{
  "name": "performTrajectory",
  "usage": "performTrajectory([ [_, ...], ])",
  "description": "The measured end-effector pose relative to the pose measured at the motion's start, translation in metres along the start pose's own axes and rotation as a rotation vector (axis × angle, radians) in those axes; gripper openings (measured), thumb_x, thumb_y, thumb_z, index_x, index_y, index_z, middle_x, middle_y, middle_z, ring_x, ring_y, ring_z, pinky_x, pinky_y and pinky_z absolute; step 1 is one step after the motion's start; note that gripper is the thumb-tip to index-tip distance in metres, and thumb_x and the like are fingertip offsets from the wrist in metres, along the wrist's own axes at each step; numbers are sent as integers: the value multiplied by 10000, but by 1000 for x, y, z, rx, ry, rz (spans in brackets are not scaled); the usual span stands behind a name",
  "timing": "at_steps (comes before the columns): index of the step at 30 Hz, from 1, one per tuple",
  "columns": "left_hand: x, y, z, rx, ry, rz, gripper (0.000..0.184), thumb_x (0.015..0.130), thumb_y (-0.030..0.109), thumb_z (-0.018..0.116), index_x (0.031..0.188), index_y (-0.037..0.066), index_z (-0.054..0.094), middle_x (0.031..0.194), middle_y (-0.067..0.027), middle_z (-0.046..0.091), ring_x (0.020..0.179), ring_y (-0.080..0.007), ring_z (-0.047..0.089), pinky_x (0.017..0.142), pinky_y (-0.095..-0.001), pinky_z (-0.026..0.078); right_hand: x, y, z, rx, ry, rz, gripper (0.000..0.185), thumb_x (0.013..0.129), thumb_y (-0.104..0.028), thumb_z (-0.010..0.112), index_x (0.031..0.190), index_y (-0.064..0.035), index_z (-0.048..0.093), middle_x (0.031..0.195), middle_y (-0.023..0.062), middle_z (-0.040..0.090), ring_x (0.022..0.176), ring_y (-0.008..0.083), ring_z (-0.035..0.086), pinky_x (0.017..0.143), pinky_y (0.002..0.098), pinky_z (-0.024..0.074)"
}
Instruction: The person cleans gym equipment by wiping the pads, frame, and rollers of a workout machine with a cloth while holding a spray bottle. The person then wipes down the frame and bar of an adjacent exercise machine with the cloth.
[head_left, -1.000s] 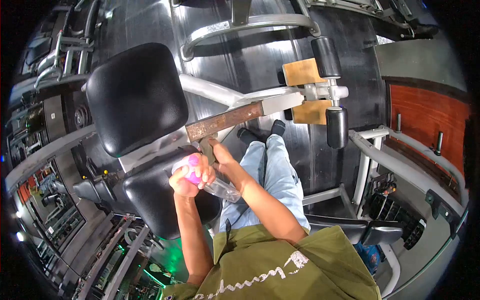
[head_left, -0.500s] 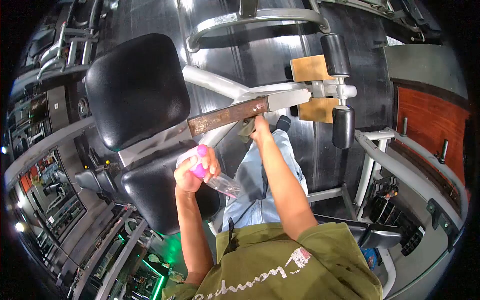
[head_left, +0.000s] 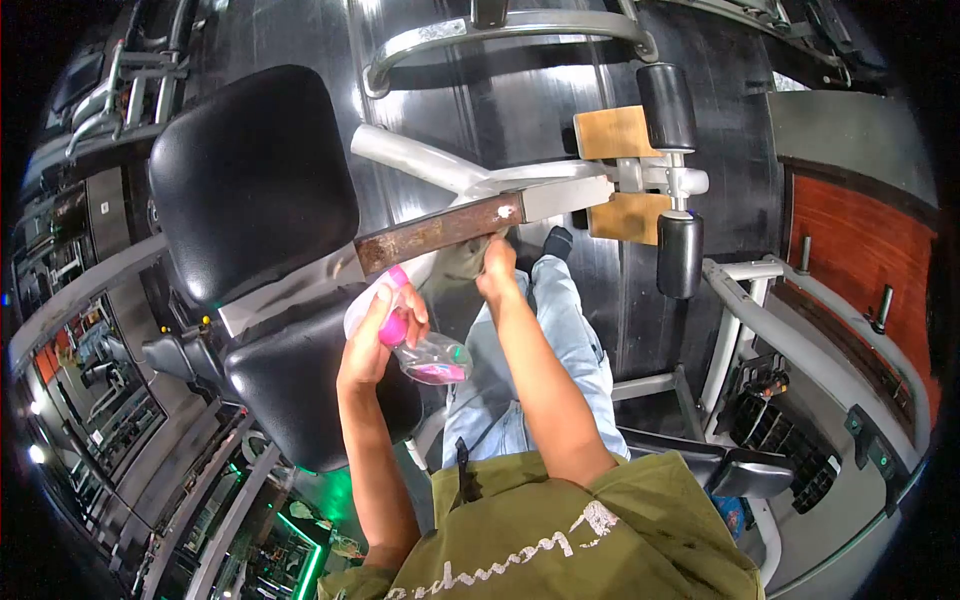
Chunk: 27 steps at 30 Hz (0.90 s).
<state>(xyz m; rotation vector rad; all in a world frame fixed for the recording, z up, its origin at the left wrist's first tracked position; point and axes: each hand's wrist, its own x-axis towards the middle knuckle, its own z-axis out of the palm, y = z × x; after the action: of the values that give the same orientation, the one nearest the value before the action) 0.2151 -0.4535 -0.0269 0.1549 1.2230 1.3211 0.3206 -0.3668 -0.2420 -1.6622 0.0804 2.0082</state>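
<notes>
My left hand [head_left: 385, 325] is wrapped round the pink neck of a clear spray bottle [head_left: 435, 358], whose see-through body tilts down to the right over my thigh. My right hand [head_left: 497, 268] grips a dull green cloth [head_left: 462, 262] against the lower side of a rusty brown metal bar [head_left: 430, 236]. This bar runs from near the black pads up to a light grey section [head_left: 565, 198]. Part of the cloth is hidden behind my fingers and the bar.
A large black pad [head_left: 255, 185] and a second black pad [head_left: 320, 385] are at the left. Black foam rollers [head_left: 667, 108] and wooden plates [head_left: 612, 132] stand beyond the bar. A grey frame [head_left: 820, 325] is at the right, my feet and legs below the bar.
My right hand first moved up along the bar with the cloth, then slightly back towards the pads. My left hand has tilted the bottle, and its body shows more clearly.
</notes>
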Motion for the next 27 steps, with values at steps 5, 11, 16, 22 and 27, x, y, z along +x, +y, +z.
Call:
performTrajectory([
  [5, 21, -16, 23, 343, 169, -78, 450, 999, 436, 515, 986, 1, 632, 897, -89, 658, 568, -117, 541, 561, -278, 450, 15, -24, -38, -375, -41, -116, 375, 1005, -295, 478, 1173, 15, 607, 1085, 118, 664, 961, 217, 646, 854, 370, 519],
  [11, 100, -85, 66, 676, 256, -135, 392, 919, 414, 645, 854, 29, 679, 759, -63, 664, 593, -192, 603, 556, -312, 466, -18, -88, -113, -840, 36, -438, 428, 999, -374, 524, 1194, -1, 605, 1091, 136, 679, 1014, 231, 628, 900, 340, 466],
  [16, 146, -129, 78, 1137, 455, 107, 394, 804, 438, 694, 817, 44, 703, 833, -187, 712, 804, -409, 681, 741, -492, 537, 2, -136, -178, -1096, 124, -359, 450, 979, -448, 545, 1218, -70, 593, 1111, 176, 682, 1077, 285, 640, 919, 367, 472],
  [22, 152, -130, 80, 1291, 471, 84, 370, 829, 392, 672, 924, 38, 724, 886, -202, 702, 886, -387, 665, 842, -477, 505, -4, -153, -163, -1100, 145, -554, 437, 978, -417, 563, 1251, -77, 583, 1159, 187, 674, 1078, 337, 645, 929, 391, 478],
  [27, 146, -93, 67, 1075, 355, 200, 310, 805, 318, 708, 907, 25, 712, 825, -180, 697, 769, -355, 675, 746, -432, 517, 18, -149, -103, -1101, -12, -936, 331, 973, -266, 591, 1239, -71, 623, 1128, 187, 653, 1037, 342, 635, 926, 384, 474],
])
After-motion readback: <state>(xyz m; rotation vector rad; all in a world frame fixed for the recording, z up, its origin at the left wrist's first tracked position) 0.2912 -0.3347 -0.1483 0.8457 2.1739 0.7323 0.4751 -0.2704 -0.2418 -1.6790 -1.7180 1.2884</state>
